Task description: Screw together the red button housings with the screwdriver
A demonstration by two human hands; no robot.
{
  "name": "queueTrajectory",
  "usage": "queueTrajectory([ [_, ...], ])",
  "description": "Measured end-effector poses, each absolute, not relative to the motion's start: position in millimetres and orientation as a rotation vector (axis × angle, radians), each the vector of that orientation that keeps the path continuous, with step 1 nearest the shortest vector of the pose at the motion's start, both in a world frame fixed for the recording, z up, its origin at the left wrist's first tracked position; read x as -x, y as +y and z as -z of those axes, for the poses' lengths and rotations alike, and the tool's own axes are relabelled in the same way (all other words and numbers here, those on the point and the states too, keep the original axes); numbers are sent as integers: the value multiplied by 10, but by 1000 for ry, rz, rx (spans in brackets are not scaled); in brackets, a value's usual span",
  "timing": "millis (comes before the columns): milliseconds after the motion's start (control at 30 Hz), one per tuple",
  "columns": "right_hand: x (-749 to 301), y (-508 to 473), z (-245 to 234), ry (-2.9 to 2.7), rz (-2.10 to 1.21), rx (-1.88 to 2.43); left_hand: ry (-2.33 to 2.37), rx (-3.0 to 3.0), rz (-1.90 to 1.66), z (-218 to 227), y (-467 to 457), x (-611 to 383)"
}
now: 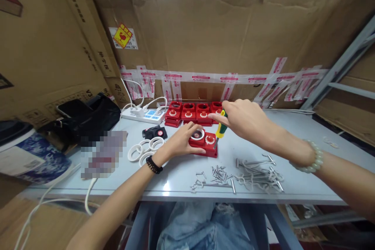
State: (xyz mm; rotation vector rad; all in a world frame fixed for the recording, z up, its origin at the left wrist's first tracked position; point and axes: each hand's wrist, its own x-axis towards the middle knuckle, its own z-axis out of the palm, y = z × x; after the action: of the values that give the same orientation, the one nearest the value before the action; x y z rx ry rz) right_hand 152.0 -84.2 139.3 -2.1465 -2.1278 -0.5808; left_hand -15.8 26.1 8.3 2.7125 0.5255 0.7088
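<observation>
My left hand (184,140) grips a red box (207,149) with a white ring (197,134) and a red button (210,139) on its top. In my right hand (238,119) is a screwdriver (221,127) with a yellow and green handle, held tilted. Its tip comes down at the near right corner of the box, where it seems to meet a screw. Several similar red boxes (188,112) stand in a row behind. Loose white rings (145,146) lie left of my left hand, with black parts (155,132) just behind them.
Small screws (220,174) and metal T-shaped rods with white cords (258,172) lie near the front edge. A power strip (146,115) with plugged cables sits at the back left. A black bag (88,117) and a cup (29,152) are farther left. Cardboard (205,39) walls the back.
</observation>
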Motion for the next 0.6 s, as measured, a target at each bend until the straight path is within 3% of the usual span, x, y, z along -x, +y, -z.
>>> queueTrajectory([
  [333,-1736,-931,-1524,-2555,141,1821,512,-2700,-701,-68,274,143],
  [500,-1822,-809,-1473,-2363,456,2081,523,-2699,-705,-70,263,137],
  [600,-1807,-746,-1467,-2369,425,2067,520,-2688,-711,-71,260,136],
])
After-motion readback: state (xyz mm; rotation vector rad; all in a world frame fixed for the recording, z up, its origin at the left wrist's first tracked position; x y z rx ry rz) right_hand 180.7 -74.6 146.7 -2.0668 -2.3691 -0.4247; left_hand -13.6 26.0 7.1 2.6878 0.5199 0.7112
